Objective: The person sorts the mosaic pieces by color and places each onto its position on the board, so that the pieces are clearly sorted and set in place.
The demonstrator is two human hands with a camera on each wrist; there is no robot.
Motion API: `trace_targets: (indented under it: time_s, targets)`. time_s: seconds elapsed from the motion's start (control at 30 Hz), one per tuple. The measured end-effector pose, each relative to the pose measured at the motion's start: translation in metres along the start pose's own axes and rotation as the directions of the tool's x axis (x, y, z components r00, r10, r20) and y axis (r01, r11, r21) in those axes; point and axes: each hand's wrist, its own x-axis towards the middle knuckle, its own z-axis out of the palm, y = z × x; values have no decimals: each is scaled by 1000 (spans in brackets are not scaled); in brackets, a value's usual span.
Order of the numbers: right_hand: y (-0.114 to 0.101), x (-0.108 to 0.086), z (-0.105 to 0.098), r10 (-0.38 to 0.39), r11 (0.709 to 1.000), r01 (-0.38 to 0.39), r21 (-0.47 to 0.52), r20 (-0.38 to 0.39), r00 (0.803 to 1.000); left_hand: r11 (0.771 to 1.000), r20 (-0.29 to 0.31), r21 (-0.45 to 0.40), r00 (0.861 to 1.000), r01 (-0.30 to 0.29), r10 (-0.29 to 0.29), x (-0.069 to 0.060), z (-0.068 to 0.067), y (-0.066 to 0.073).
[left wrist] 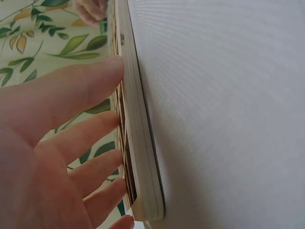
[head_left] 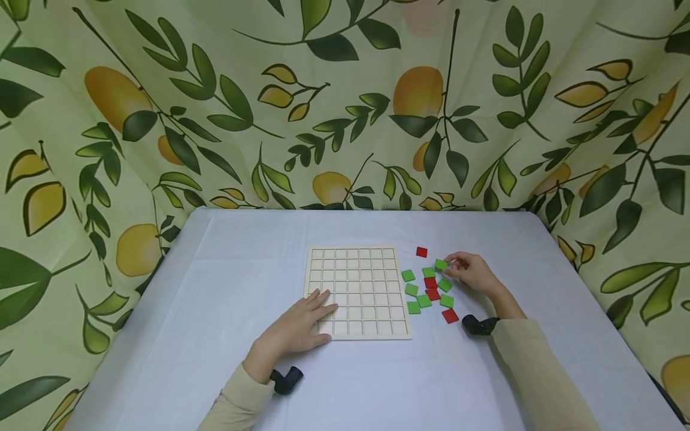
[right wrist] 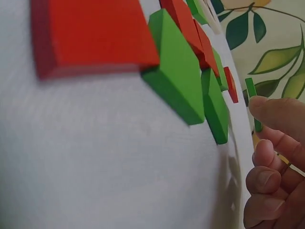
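Note:
A pale wooden grid board [head_left: 369, 296] with square cells lies on the table. My left hand [head_left: 299, 320] rests on its lower left part, fingers spread and straight; in the left wrist view the fingertips touch the board's edge [left wrist: 143, 157]. Right of the board, my right hand [head_left: 471, 272] pinches a green square tile [head_left: 441, 264] between thumb and finger. The right wrist view shows that green tile [right wrist: 258, 125] edge-on, held off the cloth. Beneath and beside this hand lie loose green tiles [head_left: 424, 301] and red tiles [head_left: 450, 316], some touching one another.
White cloth [head_left: 242, 257] covers the table. A lone red tile [head_left: 421, 252] lies at the back of the loose group. A leaf-and-fruit patterned curtain [head_left: 345, 120] hangs behind the table and along both sides. Black devices [head_left: 288, 380] are worn on both wrists.

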Motion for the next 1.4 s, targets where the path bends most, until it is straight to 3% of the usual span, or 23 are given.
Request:
trace_targets:
  time_s: [0.57, 1.4]
  targets:
    - [-22, -6, 8, 1, 1000, -1, 5, -11, 1000, 1000, -14, 5, 1000, -8, 8, -1, 2, 0]
    - [-52, -4, 38, -131, 989, 131, 68, 2, 991, 999, -57, -36, 998, 37, -39, -7, 8, 3]
